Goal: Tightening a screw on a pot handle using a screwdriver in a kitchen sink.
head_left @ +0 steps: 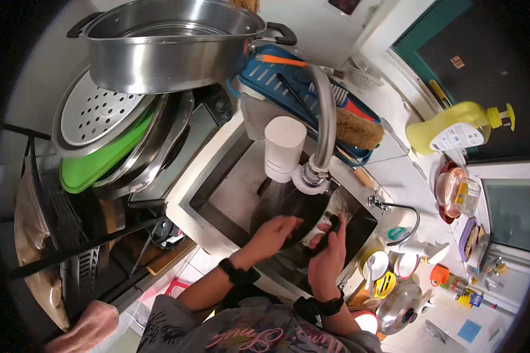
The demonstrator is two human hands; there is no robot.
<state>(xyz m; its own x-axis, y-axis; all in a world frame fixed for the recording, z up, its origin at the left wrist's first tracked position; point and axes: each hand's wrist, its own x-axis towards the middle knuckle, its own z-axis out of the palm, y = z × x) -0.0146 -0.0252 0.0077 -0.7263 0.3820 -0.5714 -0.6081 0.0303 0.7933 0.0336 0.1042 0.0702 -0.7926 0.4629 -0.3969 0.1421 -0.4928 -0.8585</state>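
Observation:
A dark round pan (303, 206) lies tilted in the metal sink (229, 176). My right hand (327, 262) is closed round its black handle (328, 236), on the near right side of the sink. Over the pan, my left hand (274, 232) has its fingers curled together; anything inside them is hidden. Water sprays down from a white faucet filter (284, 147) fixed to the grey curved faucet (325, 117). Beside the pan, close to my right fingers, sits a clear, shiny piece (335, 206) that I cannot identify.
A large steel pot (168, 59) stands at the far left, above stacked lids and a green board (103, 156). Behind the faucet is a blue rack (277, 73) with brushes. A yellow soap bottle (450, 128) and bowls (377, 265) line the right side.

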